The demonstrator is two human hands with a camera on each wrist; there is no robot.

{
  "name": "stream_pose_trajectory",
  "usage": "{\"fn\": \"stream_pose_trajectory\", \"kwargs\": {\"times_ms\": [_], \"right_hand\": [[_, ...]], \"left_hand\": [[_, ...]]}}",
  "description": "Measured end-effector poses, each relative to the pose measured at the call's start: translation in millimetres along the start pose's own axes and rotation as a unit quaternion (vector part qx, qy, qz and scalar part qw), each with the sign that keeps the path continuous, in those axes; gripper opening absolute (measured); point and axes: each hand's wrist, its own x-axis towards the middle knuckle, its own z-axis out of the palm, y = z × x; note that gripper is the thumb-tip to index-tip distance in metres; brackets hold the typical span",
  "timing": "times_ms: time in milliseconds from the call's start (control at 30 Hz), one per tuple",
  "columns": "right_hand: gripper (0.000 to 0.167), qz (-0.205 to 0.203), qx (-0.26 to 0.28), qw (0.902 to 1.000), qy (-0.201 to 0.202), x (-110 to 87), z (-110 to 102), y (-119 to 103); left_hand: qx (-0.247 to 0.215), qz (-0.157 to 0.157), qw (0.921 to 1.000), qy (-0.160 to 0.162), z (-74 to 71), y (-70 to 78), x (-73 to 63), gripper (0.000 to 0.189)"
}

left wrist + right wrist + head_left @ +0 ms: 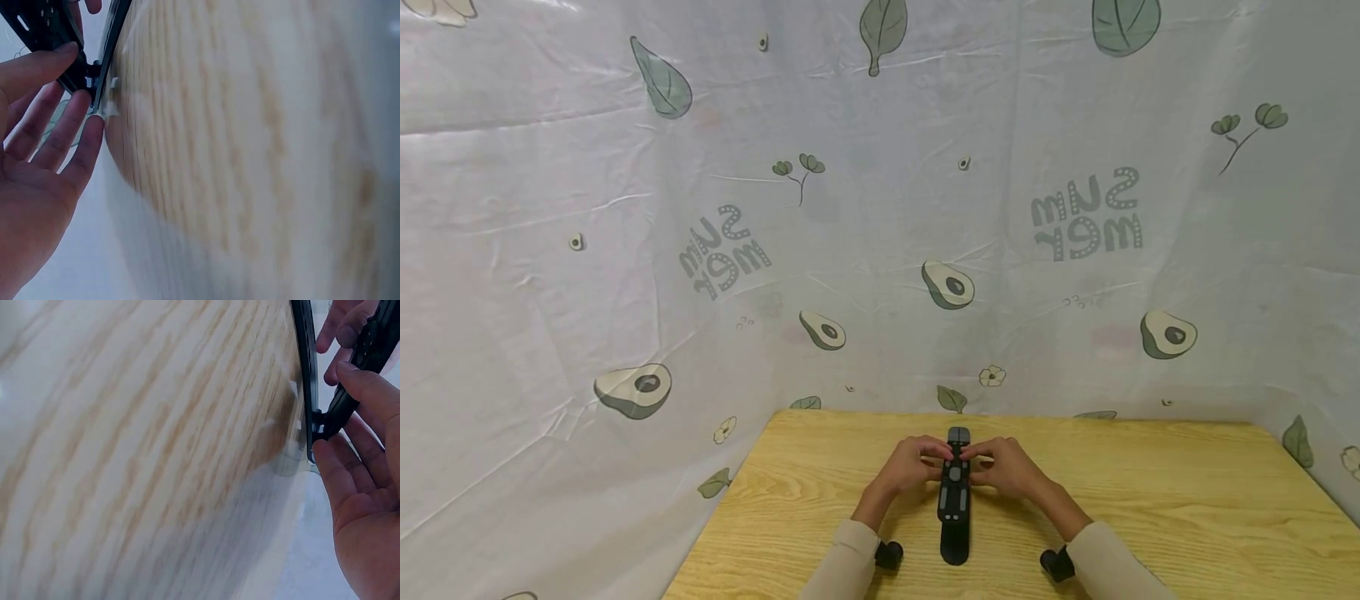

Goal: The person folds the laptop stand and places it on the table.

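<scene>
A long black hinged device (955, 500) with grey pads lies lengthwise on the table; its exact kind is unclear. My left hand (912, 467) holds the upper arm from the left, and my right hand (1007, 468) grips it from the right. In the left wrist view, the left thumb rests on the device (44, 25) with the fingers beside and beneath it. The right wrist view shows the device's raised arm (356, 394) angled away from its thin flat base (304, 369), between the right hand's thumb and fingers. Some fingertips are hidden behind the arm.
The wooden table (1150, 500) stretches out on both sides of the hands. A pale curtain (880, 233) printed with avocados and leaves hangs behind and along the sides. Small black wrist mounts (889, 556) sit beneath both forearms.
</scene>
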Motion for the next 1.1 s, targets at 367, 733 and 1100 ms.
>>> {"fn": "stream_pose_trajectory", "kwargs": {"times_ms": [367,733,1100], "right_hand": [[0.029,-0.018,-0.010,0.9998,0.001,-2.8,1.9,0.1],[0.026,-0.042,-0.038,0.9984,0.010,-2.8,4.2,1.0],[0.024,-0.058,-0.086,0.9944,0.019,-3.1,7.6,-0.3]], "left_hand": [[0.020,0.007,0.9998,-0.002,2.5,-2.4,-0.9,0.020],[0.055,0.013,0.9984,-0.008,3.2,-1.7,-0.7,0.022],[0.114,0.021,0.9932,-0.005,5.6,-1.6,-2.6,0.022]]}}
